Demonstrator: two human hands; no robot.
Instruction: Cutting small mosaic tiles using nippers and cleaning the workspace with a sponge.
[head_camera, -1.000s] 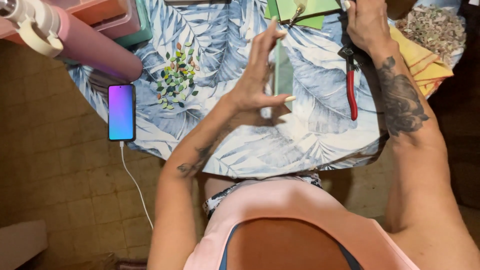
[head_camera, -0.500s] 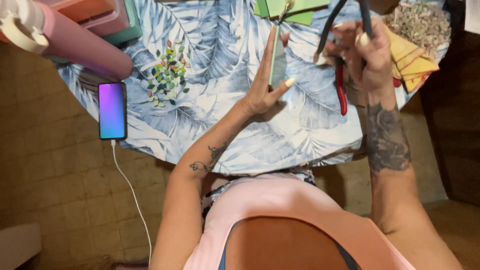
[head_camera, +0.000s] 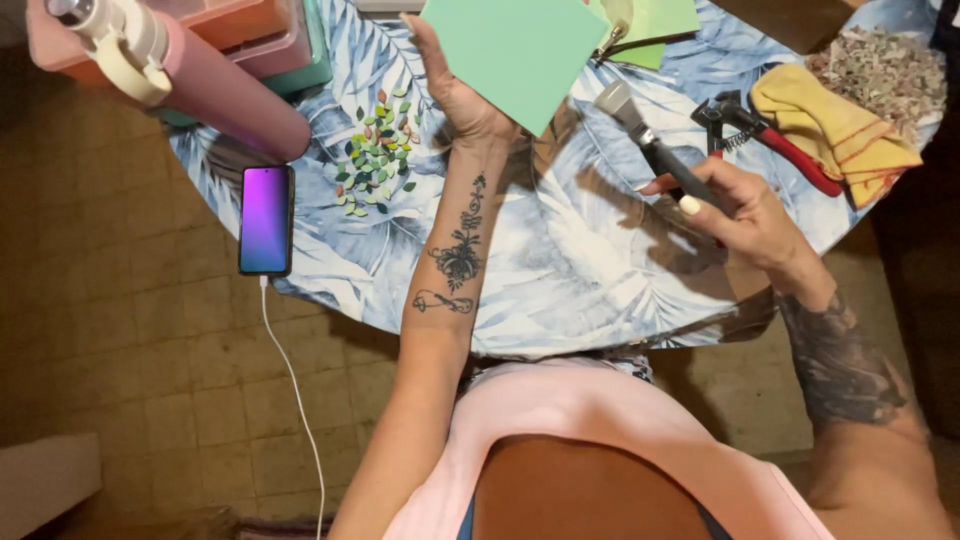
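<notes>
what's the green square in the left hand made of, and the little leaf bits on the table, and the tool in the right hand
Green square: flat, stiff, even mint colour with a matte look; could be a glass or ceramic tile, or card.
Leaf bits: small hard-looking pieces in mixed greens, likely cut from similar sheet.
Tool in the right hand: dark handle, pale metallic head.
The left hand holds the square up.

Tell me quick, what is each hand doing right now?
Left hand: closed on a green square sheet, held up over the table.
Right hand: closed on a dark-handled tool, its pale tip pointing toward the sheet.
</notes>
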